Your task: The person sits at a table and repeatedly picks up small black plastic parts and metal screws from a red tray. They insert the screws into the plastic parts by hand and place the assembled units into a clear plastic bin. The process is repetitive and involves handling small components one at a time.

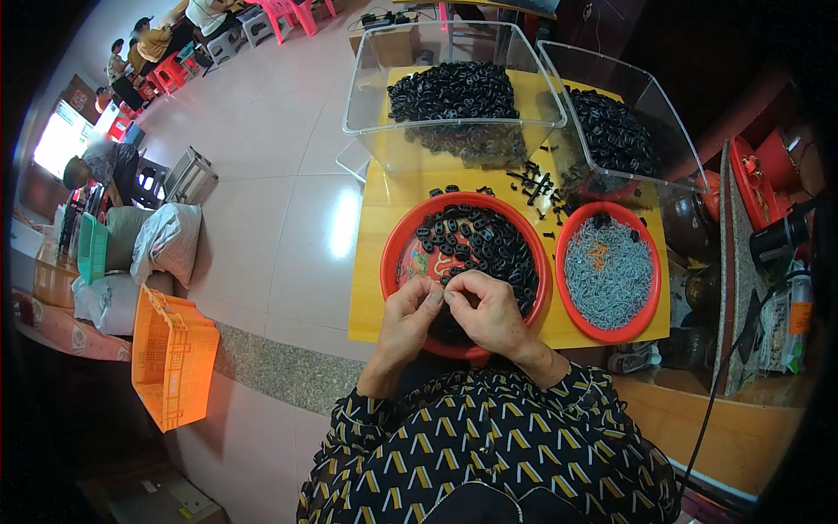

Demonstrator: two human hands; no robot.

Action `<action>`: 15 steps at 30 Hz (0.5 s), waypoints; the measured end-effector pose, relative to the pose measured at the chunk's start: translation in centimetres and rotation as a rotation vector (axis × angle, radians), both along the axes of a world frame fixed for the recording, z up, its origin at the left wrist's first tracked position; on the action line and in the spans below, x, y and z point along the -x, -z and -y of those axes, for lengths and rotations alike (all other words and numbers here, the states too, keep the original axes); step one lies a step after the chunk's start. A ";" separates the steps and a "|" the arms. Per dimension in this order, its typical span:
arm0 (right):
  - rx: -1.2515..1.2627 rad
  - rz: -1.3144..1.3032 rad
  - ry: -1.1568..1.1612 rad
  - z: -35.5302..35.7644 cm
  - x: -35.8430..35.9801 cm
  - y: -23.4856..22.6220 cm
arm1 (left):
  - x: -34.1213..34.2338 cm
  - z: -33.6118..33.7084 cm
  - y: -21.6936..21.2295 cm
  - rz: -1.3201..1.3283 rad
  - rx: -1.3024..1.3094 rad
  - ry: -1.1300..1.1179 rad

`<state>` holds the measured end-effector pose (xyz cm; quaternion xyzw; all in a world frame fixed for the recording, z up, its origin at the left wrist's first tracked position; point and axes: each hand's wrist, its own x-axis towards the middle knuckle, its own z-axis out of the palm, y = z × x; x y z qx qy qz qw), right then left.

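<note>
Over a round red basin (388, 253), my left hand (407, 318) and my right hand (496, 314) meet with thumbs and fingertips pinched together. Whatever sits between the fingertips is too small and covered to make out. Small black oval plastic parts with holes (506, 253) fill the basin, heaped toward its right side; part of its patterned bottom shows at the left. To the right, a smaller red basin (559, 278) holds a mass of grey screws (609, 278), with a few orange pieces and black parts among them.
Two clear plastic bins (367, 122) of black parts stand at the back of the yellow table (371, 306). Loose black pieces (537, 188) lie before them. An orange crate (179, 358) and white sacks (166, 240) rest at left. Other people work farther off. A cable hangs at right.
</note>
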<state>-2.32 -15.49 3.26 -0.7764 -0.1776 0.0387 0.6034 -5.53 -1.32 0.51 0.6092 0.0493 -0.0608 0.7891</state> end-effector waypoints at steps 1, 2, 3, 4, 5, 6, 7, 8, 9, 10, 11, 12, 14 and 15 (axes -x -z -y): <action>-0.007 0.018 0.002 -0.1 -0.1 0.0 | 0.0 -0.1 0.0 -0.014 0.030 0.009; -0.014 0.036 0.004 -0.2 -0.1 -0.1 | -0.1 -0.1 0.1 -0.019 0.058 0.011; -0.015 0.015 0.015 -0.2 -0.2 0.0 | -0.1 -0.1 0.1 -0.024 0.085 0.012; -0.017 -0.006 0.026 -0.3 -0.3 0.2 | -0.1 -0.1 0.1 -0.029 0.113 0.014; -0.018 -0.027 0.038 -0.3 -0.4 0.4 | -0.1 -0.1 0.1 -0.018 0.094 -0.010; -0.014 -0.051 0.047 -0.4 -0.8 0.7 | -0.1 0.0 0.0 -0.008 0.074 -0.038; -0.010 -0.074 0.057 -0.4 -1.3 1.1 | -0.1 0.1 -0.1 0.002 0.053 -0.066; -0.005 -0.097 0.068 -0.4 -1.8 1.3 | -0.1 0.2 -0.1 0.002 0.062 -0.088; 0.009 -0.100 0.056 -0.3 -2.0 1.3 | -0.1 0.2 0.0 0.001 0.071 -0.112; 0.023 -0.103 0.044 -0.1 -2.2 1.3 | -0.1 0.2 0.0 -0.001 0.080 -0.137; 0.038 -0.106 0.032 0.1 -2.3 1.4 | -0.1 0.3 0.0 0.000 0.100 -0.140; 0.014 -0.067 0.017 0.5 -2.2 1.7 | 0.0 0.4 0.0 -0.003 0.122 -0.144; -0.140 -0.280 0.015 1.2 -1.6 1.2 | 0.1 0.5 0.2 0.001 0.159 -0.114; -0.216 -0.390 0.017 1.6 -1.2 0.7 | 0.1 0.5 0.2 0.007 0.174 -0.079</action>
